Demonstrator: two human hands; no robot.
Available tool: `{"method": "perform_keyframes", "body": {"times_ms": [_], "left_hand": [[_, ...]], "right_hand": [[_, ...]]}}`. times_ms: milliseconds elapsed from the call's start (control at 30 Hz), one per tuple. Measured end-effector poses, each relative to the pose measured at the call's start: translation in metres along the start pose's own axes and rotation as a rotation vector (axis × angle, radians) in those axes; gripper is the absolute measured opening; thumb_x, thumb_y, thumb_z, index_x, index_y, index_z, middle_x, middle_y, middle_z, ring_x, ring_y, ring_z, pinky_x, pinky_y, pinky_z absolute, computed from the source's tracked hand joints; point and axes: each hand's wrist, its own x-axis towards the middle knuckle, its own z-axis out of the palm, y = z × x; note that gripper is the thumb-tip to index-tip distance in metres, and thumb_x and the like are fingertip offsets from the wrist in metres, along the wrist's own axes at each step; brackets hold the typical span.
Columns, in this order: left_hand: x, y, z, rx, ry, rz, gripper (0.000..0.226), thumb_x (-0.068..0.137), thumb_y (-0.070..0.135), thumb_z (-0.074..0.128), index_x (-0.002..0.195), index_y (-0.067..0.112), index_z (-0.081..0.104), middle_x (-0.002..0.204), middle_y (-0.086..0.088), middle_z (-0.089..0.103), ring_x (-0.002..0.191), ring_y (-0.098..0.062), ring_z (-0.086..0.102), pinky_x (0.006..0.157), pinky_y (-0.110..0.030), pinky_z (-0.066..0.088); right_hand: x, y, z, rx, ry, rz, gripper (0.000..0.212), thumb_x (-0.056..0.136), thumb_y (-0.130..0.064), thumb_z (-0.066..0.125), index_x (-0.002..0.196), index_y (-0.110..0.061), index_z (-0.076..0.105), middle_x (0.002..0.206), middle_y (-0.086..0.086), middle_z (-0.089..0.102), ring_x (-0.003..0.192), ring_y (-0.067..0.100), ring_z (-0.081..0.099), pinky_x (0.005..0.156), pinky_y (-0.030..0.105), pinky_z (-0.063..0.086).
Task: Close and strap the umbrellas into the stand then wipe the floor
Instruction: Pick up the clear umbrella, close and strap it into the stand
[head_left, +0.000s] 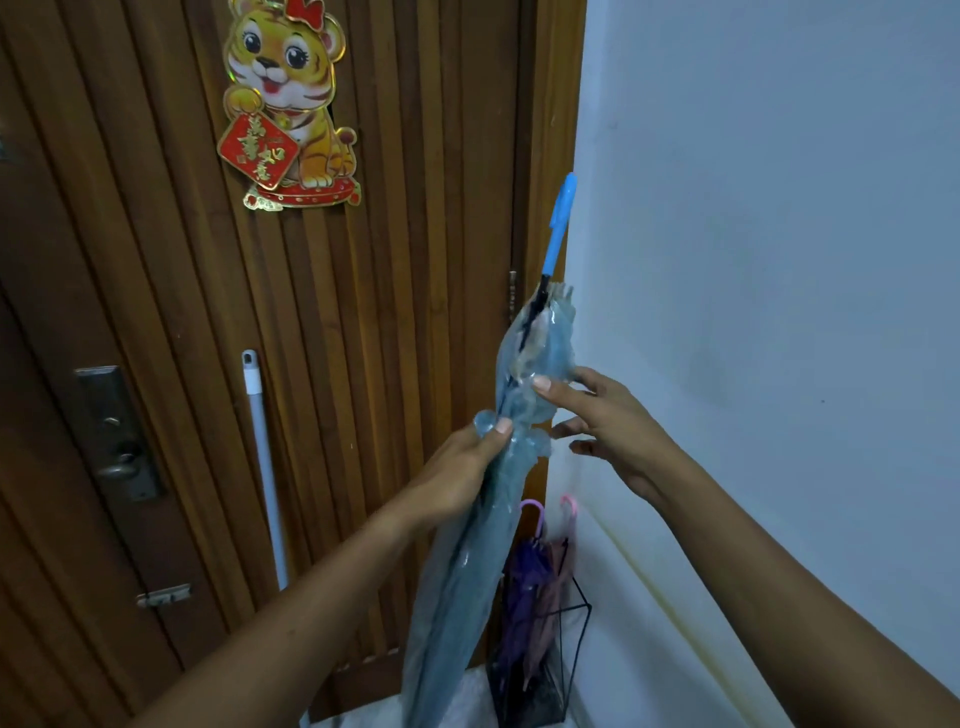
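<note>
Bunching the blue umbrella so it can be strapped

Against the brown slatted wooden door, the closed translucent blue plastic umbrella stands at centre, handle towards 1 o'clock. The black wire stand (two umbrellas inside) sits at 5 o'clock. The left hand clamps the folds tight, while the right hand, fingers apart, touches them, probably seeking the strap.

A brown wooden door with long up-and-down lines fills the left side of the frame. A shiny yellow tiger sticker is stuck on it at the upper left. The tiger holds a red sign with gold writing. A gray metal lock sits at the left, with a small latch below it. A plain white wall fills the right side.
</note>
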Motion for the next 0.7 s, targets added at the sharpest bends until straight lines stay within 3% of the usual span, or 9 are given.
{"method": "perform_keyframes", "body": {"times_ms": [167,233,300,367,533,633,700], "left_hand": [[0.023,-0.021,0.006,0.098,-0.089,-0.027,0.041,0.098,0.059,0.043,0.118,0.031,0.066,0.117,0.008,0.072,0.111,-0.011,0.067,0.104,-0.049,0.049],[0.036,-0.028,0.007,0.096,-0.037,0.017,0.031,0.099,0.047,0.050,0.119,0.028,0.066,0.118,0.008,0.071,0.111,-0.009,0.066,0.103,-0.047,0.050],[0.052,-0.033,0.005,0.105,0.020,0.089,0.024,0.102,0.030,0.054,0.118,0.020,0.068,0.114,0.005,0.073,0.106,-0.008,0.068,0.097,-0.041,0.054],[0.072,-0.038,0.003,0.102,0.023,0.116,0.022,0.102,0.027,0.055,0.112,0.018,0.072,0.107,0.003,0.075,0.099,-0.010,0.070,0.085,-0.032,0.055],[0.132,-0.070,0.004,-0.066,-0.072,0.009,0.024,0.098,0.021,0.062,0.120,0.023,0.071,0.113,0.010,0.075,0.107,-0.002,0.068,0.081,-0.020,0.049],[0.176,-0.096,0.010,-0.179,-0.098,0.000,0.023,0.095,0.013,0.064,0.116,0.021,0.071,0.102,0.016,0.076,0.098,0.006,0.068,0.072,-0.008,0.049],[0.205,-0.119,0.016,-0.196,-0.102,-0.033,0.020,0.095,0.013,0.065,0.112,0.020,0.072,0.099,0.015,0.077,0.096,0.004,0.069,0.072,-0.007,0.048]], "right_hand": [[0.016,0.011,-0.021,-0.023,-0.014,-0.074,0.033,0.086,-0.027,0.079,0.115,-0.023,0.065,0.080,-0.003,0.075,0.063,0.008,0.065,0.060,0.021,0.051],[0.031,0.024,-0.025,-0.016,0.017,-0.100,0.030,0.086,-0.018,0.079,0.113,-0.016,0.065,0.082,0.004,0.074,0.070,0.015,0.069,0.065,0.023,0.057],[0.047,0.040,-0.028,-0.037,0.050,-0.135,0.025,0.087,-0.011,0.078,0.109,-0.011,0.066,0.087,0.010,0.074,0.077,0.020,0.072,0.072,0.033,0.061],[0.064,0.056,-0.029,-0.066,0.088,-0.176,0.020,0.088,-0.007,0.076,0.107,-0.009,0.068,0.091,0.010,0.075,0.080,0.021,0.073,0.075,0.039,0.062],[0.118,0.090,-0.044,-0.160,0.167,-0.239,0.023,0.087,-0.006,0.076,0.109,-0.009,0.068,0.098,0.004,0.074,0.077,0.015,0.071,0.070,0.026,0.057],[0.157,0.116,-0.059,-0.185,0.174,-0.176,0.023,0.086,-0.003,0.076,0.104,-0.016,0.069,0.095,0.001,0.075,0.076,0.015,0.071,0.073,0.030,0.059],[0.185,0.138,-0.068,-0.223,0.163,-0.125,0.027,0.084,0.002,0.076,0.097,-0.020,0.068,0.091,-0.003,0.075,0.074,0.013,0.071,0.074,0.032,0.060]]}}
